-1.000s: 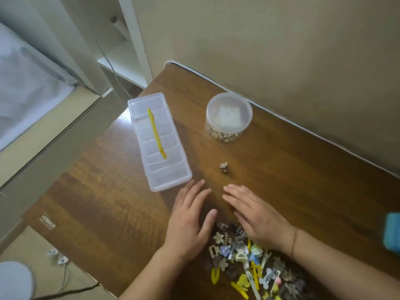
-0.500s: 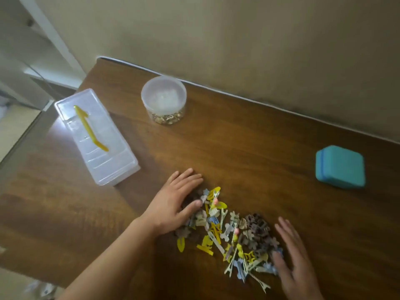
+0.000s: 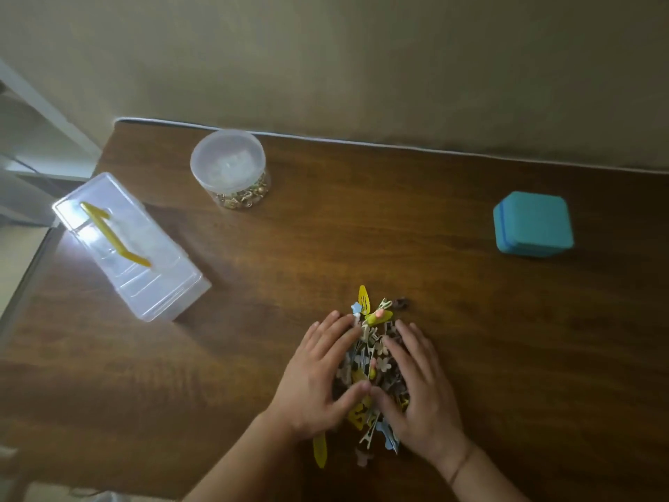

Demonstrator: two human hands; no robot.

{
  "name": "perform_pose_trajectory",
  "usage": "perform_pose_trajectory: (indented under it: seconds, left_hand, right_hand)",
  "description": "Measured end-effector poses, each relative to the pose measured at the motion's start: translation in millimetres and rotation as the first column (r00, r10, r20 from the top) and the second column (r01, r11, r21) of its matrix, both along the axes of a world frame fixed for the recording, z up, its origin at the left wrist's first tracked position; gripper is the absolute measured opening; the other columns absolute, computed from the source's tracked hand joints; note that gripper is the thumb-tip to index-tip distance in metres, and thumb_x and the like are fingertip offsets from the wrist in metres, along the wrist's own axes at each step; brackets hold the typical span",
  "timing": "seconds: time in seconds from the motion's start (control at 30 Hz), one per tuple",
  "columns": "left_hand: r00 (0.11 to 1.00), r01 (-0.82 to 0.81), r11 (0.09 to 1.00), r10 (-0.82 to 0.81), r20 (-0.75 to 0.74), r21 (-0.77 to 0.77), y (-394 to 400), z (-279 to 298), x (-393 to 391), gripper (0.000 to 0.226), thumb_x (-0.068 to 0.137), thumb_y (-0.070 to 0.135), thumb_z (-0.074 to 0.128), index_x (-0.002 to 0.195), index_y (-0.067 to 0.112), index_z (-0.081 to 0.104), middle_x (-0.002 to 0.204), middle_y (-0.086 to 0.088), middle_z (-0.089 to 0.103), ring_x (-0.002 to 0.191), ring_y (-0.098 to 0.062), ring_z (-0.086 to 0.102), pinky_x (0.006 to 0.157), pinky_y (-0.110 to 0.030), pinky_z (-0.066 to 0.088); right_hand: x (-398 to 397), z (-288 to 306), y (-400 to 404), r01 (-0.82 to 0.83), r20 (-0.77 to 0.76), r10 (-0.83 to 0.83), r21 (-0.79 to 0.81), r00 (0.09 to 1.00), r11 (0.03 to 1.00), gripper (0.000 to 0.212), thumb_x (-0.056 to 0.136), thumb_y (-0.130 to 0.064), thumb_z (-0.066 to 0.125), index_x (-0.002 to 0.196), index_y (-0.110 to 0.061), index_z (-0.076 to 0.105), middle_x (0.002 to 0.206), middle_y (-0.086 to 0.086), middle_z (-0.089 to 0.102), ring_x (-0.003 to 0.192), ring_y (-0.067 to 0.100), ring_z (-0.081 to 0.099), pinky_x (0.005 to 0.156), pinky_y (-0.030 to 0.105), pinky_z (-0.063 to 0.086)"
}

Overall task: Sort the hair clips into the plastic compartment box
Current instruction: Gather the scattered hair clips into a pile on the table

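A heap of small hair clips (image 3: pixel 373 360), yellow, blue, cream and brown, lies on the wooden table near its front. My left hand (image 3: pixel 318 375) presses against the heap's left side with straight fingers. My right hand (image 3: pixel 420 385) presses against the right side the same way, and the two thumbs nearly meet over the clips. Part of the heap is hidden under my palms. The clear plastic compartment box (image 3: pixel 163 284) lies closed at the left, with a long yellow strip (image 3: pixel 112 237) on its lid.
A round clear tub (image 3: pixel 228 168) with small gold pieces stands at the back by the wall. A teal square case (image 3: pixel 532 222) sits at the right. One brown clip (image 3: pixel 401 303) lies loose just beyond the heap. The table's left edge runs close to the box.
Both hands have come together from either side, pushing the spread clips into a tight heap. The view has swung right and steadied.
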State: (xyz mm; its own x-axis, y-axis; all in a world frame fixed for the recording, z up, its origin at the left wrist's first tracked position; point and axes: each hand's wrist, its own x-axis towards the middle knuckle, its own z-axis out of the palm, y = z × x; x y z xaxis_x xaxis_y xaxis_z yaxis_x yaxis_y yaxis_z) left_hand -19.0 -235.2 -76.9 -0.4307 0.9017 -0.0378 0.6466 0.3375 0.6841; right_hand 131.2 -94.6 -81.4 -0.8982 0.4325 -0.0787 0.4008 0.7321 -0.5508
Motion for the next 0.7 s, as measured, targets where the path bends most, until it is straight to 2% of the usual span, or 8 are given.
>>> perform_pose_trajectory:
  seconds: [0.17,0.27,0.47,0.6,0.7]
  left_hand:
    - [0.998,-0.061,0.998,0.061,0.013,0.015,-1.9,2.5,8.7,0.070,0.094,0.063,0.042,0.153,0.025,0.031,0.163,0.009,0.021,0.152,-0.012,0.008,0.121,-0.048,0.017]
    - [0.997,-0.080,0.996,0.080,-0.002,0.034,13.0,6.3,-11.0,0.071,0.094,0.064,0.039,0.152,0.023,0.034,0.162,0.007,0.024,0.152,-0.011,0.010,0.122,-0.047,0.014]
    - [0.996,0.007,0.998,-0.013,-0.091,-0.065,42.8,5.9,-44.6,0.078,0.093,0.071,0.021,0.152,0.022,0.034,0.158,0.007,0.034,0.152,-0.008,0.005,0.121,-0.051,0.008]
    - [0.993,0.017,0.997,-0.026,-0.117,-0.072,36.1,1.2,-40.6,0.072,0.095,0.069,0.023,0.148,0.025,0.042,0.155,0.011,0.038,0.151,-0.007,0.005,0.120,-0.054,0.008]
    - [0.991,0.039,0.997,-0.048,-0.122,-0.070,26.2,-1.1,-31.2,0.066,0.096,0.065,0.027,0.146,0.026,0.045,0.154,0.013,0.039,0.151,-0.005,0.005,0.120,-0.054,0.007]
  right_hand:
    - [4.6,6.7,0.3,0.035,-0.072,-0.035,-0.008,0.997,0.999,0.063,0.090,-0.056,0.046,0.144,-0.025,0.038,0.158,-0.004,0.025,0.148,0.020,0.014,0.114,0.055,0.026]
    - [-18.8,17.4,30.1,0.011,-0.114,-0.016,-0.045,0.993,0.999,0.063,0.091,-0.056,0.043,0.143,-0.023,0.039,0.158,-0.003,0.025,0.148,0.016,0.013,0.115,0.046,0.024]
    - [-66.8,18.4,68.3,-0.260,0.064,0.264,-0.059,0.963,0.964,0.074,0.090,-0.068,0.035,0.150,-0.024,0.029,0.159,-0.013,0.016,0.146,-0.001,-0.001,0.120,0.039,0.017]
    - [-58.5,15.2,61.8,-0.317,0.093,0.319,-0.036,0.943,0.948,0.072,0.092,-0.065,0.036,0.150,-0.022,0.030,0.159,-0.014,0.015,0.146,-0.001,-0.004,0.120,0.037,0.017]
    - [-45.2,17.1,52.1,-0.333,0.106,0.335,-0.037,0.936,0.942,0.069,0.093,-0.062,0.038,0.149,-0.023,0.030,0.159,-0.015,0.012,0.145,-0.003,-0.007,0.119,0.029,0.011]
